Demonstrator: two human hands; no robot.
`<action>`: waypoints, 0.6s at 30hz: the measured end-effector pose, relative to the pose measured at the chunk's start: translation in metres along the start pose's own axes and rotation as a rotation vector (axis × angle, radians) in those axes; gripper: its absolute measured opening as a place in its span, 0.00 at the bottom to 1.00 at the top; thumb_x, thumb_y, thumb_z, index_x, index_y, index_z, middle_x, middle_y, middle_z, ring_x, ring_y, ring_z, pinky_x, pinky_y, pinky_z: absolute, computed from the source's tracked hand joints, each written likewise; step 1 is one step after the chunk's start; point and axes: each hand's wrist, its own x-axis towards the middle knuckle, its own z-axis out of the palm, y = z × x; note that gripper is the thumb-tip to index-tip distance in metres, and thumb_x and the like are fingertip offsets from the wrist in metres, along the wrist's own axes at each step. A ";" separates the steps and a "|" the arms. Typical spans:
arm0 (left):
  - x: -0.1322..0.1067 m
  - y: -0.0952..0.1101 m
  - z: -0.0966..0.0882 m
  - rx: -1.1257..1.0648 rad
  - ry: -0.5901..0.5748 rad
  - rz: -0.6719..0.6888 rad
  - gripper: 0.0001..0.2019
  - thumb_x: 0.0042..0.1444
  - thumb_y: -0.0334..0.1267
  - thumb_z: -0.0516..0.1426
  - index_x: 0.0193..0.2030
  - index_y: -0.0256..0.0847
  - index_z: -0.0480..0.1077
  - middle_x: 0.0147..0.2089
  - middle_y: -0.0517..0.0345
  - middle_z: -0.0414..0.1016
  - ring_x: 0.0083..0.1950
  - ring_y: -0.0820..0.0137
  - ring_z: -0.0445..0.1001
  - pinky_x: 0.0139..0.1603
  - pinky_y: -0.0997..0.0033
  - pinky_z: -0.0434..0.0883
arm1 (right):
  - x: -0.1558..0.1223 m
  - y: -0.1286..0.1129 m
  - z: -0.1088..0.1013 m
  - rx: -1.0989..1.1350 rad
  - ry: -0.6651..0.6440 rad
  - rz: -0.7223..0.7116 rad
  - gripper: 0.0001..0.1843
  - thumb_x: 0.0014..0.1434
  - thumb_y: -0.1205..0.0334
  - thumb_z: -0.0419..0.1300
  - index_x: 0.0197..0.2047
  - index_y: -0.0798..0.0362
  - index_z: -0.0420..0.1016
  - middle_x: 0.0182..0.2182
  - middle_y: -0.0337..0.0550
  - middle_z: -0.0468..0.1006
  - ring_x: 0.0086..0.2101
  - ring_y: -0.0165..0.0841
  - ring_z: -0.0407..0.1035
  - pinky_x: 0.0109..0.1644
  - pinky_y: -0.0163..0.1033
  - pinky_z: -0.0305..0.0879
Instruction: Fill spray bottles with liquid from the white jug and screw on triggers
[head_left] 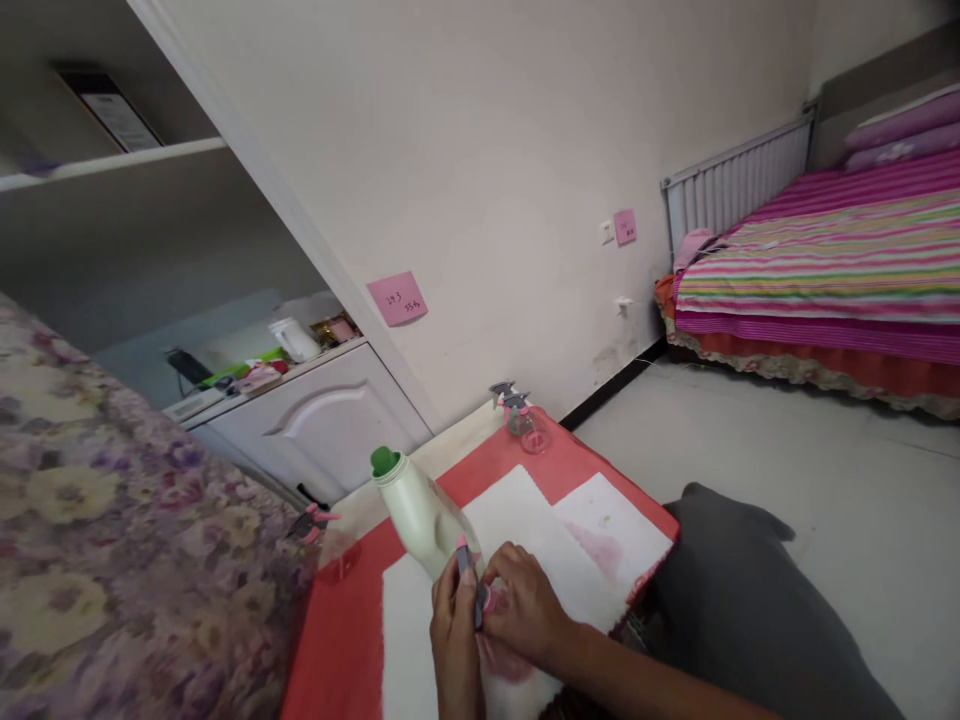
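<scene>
Well, the left hand (pixel 452 625) clasps the grey head of the sprayer (pixel 479 606), while the right hand (pixel 525 605) grips in at the pink collar. The sprayer sits between them, its clear body showing below; whether that rests on the white sheet (pixel 521 520), I can't tell. I'd hold the head steady, work the collar squarely without tilting, and mind the jug (pixel 414 512) just beyond the left hand, lest knuckles knock it.

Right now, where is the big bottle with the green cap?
In the head view, the big bottle is left of centre on the red-covered table, just beyond the left hand.
</scene>
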 end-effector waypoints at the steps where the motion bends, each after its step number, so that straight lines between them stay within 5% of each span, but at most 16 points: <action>1: 0.000 0.001 0.000 0.000 -0.001 0.002 0.28 0.56 0.56 0.56 0.59 0.44 0.68 0.62 0.51 0.70 0.63 0.57 0.66 0.63 0.60 0.64 | 0.002 0.002 -0.002 0.013 -0.027 -0.016 0.09 0.46 0.65 0.66 0.33 0.52 0.71 0.33 0.41 0.72 0.37 0.40 0.66 0.43 0.44 0.59; 7: -0.001 0.001 0.002 -0.010 -0.030 -0.005 0.27 0.58 0.55 0.54 0.60 0.45 0.66 0.63 0.51 0.69 0.64 0.56 0.66 0.63 0.57 0.62 | 0.015 0.017 -0.026 0.148 -0.288 -0.139 0.13 0.45 0.63 0.70 0.36 0.47 0.75 0.34 0.33 0.75 0.37 0.33 0.71 0.41 0.35 0.65; 14: 0.001 -0.004 0.000 -0.029 -0.012 -0.022 0.28 0.56 0.56 0.57 0.60 0.45 0.67 0.63 0.51 0.70 0.63 0.56 0.67 0.62 0.60 0.64 | 0.002 0.003 -0.006 0.118 -0.091 0.007 0.16 0.43 0.64 0.70 0.34 0.53 0.69 0.34 0.41 0.70 0.37 0.40 0.66 0.43 0.45 0.62; 18: -0.001 0.001 0.001 -0.040 -0.024 -0.011 0.27 0.57 0.55 0.56 0.60 0.46 0.66 0.62 0.53 0.70 0.63 0.58 0.67 0.62 0.59 0.64 | 0.012 0.004 -0.016 0.195 -0.196 -0.073 0.11 0.47 0.60 0.68 0.32 0.51 0.70 0.34 0.38 0.71 0.38 0.37 0.67 0.44 0.41 0.63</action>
